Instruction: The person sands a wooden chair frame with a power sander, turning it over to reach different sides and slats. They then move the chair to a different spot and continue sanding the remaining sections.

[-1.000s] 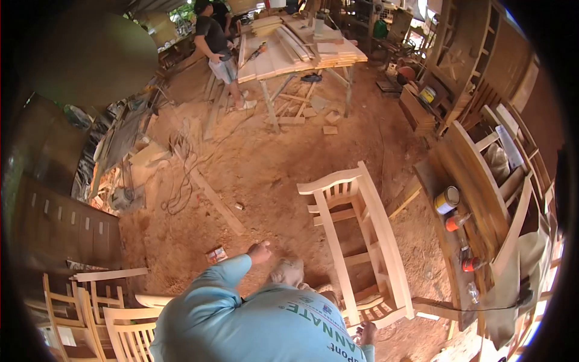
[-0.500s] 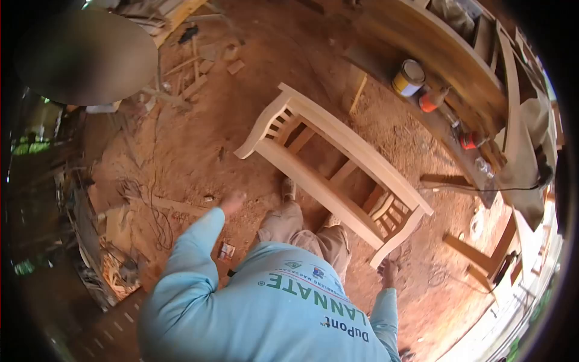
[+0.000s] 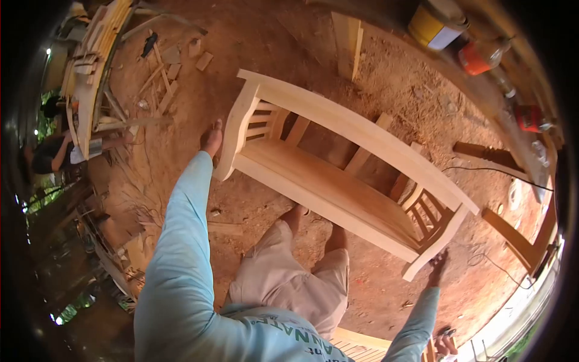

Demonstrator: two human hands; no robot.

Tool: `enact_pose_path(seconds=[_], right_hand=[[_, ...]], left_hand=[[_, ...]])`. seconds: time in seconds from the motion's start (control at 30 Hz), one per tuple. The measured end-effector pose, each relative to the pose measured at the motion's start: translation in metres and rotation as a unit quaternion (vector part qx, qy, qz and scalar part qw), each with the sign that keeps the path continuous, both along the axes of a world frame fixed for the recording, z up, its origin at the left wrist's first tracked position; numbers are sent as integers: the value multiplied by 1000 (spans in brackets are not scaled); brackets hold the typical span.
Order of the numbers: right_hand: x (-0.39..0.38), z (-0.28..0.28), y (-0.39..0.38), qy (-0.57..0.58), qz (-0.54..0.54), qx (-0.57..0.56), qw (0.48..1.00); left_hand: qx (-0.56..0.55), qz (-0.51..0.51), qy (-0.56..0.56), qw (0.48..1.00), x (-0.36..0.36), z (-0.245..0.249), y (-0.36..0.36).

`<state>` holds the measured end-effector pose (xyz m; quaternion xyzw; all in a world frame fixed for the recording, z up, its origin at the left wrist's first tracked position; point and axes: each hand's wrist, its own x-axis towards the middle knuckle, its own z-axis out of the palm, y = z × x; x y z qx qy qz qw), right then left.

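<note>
A pale wooden bench (image 3: 356,139) with curved arms and slatted ends stands at an angle in front of my legs. Its long brown seat (image 3: 325,181) shows between the front rail and the back. Beside the outer face of the bench's left arm is my left hand (image 3: 212,137); its fingers are partly hidden, and whether it grips the wood is unclear. My right hand (image 3: 440,264) is just outside the right arm's lower end, with fingers apart, close to or touching its edge.
Paint can (image 3: 439,25) and red-labelled containers (image 3: 479,55) stand on a ledge at upper right. Stacked boards (image 3: 96,66) and a seated person (image 3: 51,151) are at left. Wood scraps (image 3: 166,78) lie on the dirt floor. A dark cable (image 3: 494,170) crosses at right. Slats (image 3: 359,342) show behind me.
The bench looks larger and more of its seat shows. My left hand has moved up to the left arm. My right hand remains by the right arm. The view has shifted.
</note>
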<state>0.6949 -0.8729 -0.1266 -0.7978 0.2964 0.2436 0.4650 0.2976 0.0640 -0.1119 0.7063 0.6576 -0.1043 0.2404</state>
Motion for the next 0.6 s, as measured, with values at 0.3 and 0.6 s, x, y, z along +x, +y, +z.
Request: enact_pose_path(seconds=[0.3, 0.6], right_hand=[[58, -30, 7, 51, -24, -4, 998], [72, -57, 10, -30, -57, 137, 988]], left_hand=[[-111, 124, -186, 968, 35, -43, 18], [-122, 99, -328, 931, 39, -85, 34]])
